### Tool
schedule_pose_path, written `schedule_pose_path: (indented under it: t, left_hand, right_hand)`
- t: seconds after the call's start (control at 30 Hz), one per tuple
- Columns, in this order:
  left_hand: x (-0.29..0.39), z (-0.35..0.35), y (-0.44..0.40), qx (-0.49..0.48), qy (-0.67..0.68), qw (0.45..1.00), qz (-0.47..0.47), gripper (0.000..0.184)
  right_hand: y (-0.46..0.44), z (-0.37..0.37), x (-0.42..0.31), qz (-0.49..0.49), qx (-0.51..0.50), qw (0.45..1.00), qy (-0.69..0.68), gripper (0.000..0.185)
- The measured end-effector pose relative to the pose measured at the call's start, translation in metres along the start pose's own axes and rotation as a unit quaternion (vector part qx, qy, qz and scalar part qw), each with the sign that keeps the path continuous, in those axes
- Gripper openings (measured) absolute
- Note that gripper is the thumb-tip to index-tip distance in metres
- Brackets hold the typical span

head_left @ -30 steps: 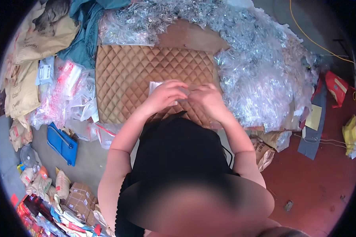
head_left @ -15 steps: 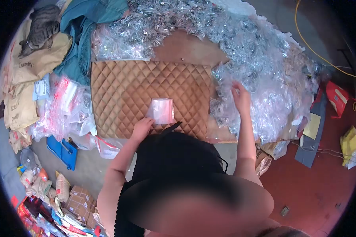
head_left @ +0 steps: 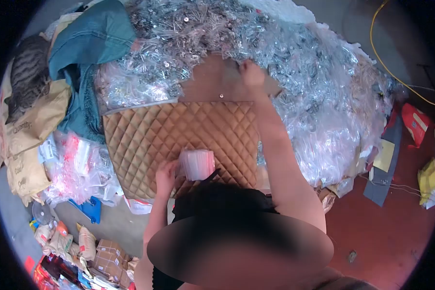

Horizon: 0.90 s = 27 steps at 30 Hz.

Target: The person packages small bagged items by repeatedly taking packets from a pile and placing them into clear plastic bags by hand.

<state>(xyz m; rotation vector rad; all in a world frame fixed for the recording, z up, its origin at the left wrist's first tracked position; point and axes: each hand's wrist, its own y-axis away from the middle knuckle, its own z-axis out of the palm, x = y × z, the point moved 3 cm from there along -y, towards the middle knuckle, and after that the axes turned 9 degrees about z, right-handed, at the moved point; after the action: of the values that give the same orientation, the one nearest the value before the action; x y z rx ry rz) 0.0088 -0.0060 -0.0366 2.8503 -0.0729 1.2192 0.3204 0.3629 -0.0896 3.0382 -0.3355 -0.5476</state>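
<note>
Bag stack on quilted pad, lower centre, near-square, pink edge rightward. Clear packets heaped centre right, contents indistinct. Left hand beside stack, right hand upper centre; cannot tell either grip.

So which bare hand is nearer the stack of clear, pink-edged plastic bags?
The left hand, close by that stack; the right hand is beyond the brown quilted mat.

Bright, fairly even light w/ soft shadows. Strong white glare on clear plastic packets, frame R; milder shine on bag stack, ctr. Red floor, lower R, is dimmer. Fisheye distortion bends edges; corners black, blue-fringed. Smooth oval blur covers btm ctr.
</note>
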Motion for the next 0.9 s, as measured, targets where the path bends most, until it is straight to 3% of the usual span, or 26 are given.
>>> schedule_pose_path:
  t: [0.03,0.07,0.1,0.13,0.2,0.27,0.3,0.37,0.43,0.5,0.57,0.63,0.67,0.7,0.77,0.83,0.9]
  left_hand:
    - [0.001,-0.004,-0.009,0.010,0.008,0.999,-0.032,0.014]
    - [0.001,-0.008,-0.020,0.024,0.014,0.998,-0.062,0.013]
    - [0.003,-0.011,-0.029,0.024,0.018,0.998,-0.062,0.013]
    - [0.006,-0.013,-0.035,0.027,0.048,0.995,-0.082,0.012]
    - [0.007,-0.012,-0.045,0.023,0.083,0.992,-0.097,0.010]
    - [-0.002,-0.014,-0.050,-0.011,0.036,0.979,-0.201,0.008]
    - [0.005,-0.015,-0.058,-0.010,0.036,0.980,-0.198,0.008]
    - [0.029,-0.021,-0.070,0.113,0.125,0.984,-0.061,0.014]
    - [0.019,-0.016,-0.061,0.074,0.097,0.992,-0.041,0.018]
    - [0.017,-0.014,-0.053,0.040,0.068,0.997,-0.017,0.022]
    - [0.020,-0.010,-0.043,-0.024,-0.010,0.998,-0.051,0.025]
    - [0.026,-0.002,-0.039,0.029,0.063,0.994,-0.089,0.025]
    - [0.027,0.002,-0.037,0.082,0.136,0.979,-0.125,0.025]
    - [0.042,-0.005,-0.041,0.094,0.114,0.984,-0.103,0.023]
    - [0.046,-0.018,-0.043,0.098,0.055,0.992,-0.064,0.019]
    - [0.037,-0.025,-0.038,0.098,0.013,0.993,-0.061,0.018]
    - [0.047,-0.041,-0.039,0.172,-0.183,0.966,0.055,0.012]
  right_hand:
    - [0.006,-0.011,0.011,-0.027,0.017,0.993,-0.114,0.026]
    - [-0.003,0.005,0.050,-0.083,0.057,0.951,-0.293,0.022]
    - [-0.004,-0.002,0.062,-0.083,0.058,0.952,-0.290,0.022]
    - [0.003,-0.009,0.076,-0.019,-0.011,0.922,-0.386,0.022]
    - [0.031,-0.026,0.106,0.113,-0.138,0.812,-0.555,0.023]
    - [0.048,-0.036,0.125,0.229,-0.255,0.636,-0.691,0.027]
    - [0.042,-0.044,0.133,0.227,-0.253,0.636,-0.692,0.027]
    - [0.026,-0.065,0.150,0.110,-0.123,0.867,-0.471,0.036]
    - [0.007,-0.115,0.143,0.144,-0.006,0.980,-0.139,0.043]
    - [-0.014,-0.123,0.152,0.169,0.035,0.982,-0.081,0.041]
    - [-0.036,-0.126,0.154,0.186,0.077,0.979,-0.025,0.039]
    - [-0.048,-0.112,0.154,0.166,0.068,0.975,0.135,0.033]
    - [-0.051,-0.110,0.154,0.122,0.085,0.977,0.151,0.029]
    - [-0.047,-0.106,0.142,0.069,0.097,0.980,0.161,0.026]
    - [-0.029,-0.108,0.113,-0.163,0.128,0.969,0.135,0.024]
    - [0.002,-0.116,0.063,-0.158,0.032,0.974,0.159,0.023]
    - [0.029,-0.119,0.017,-0.175,-0.024,0.974,0.143,0.023]
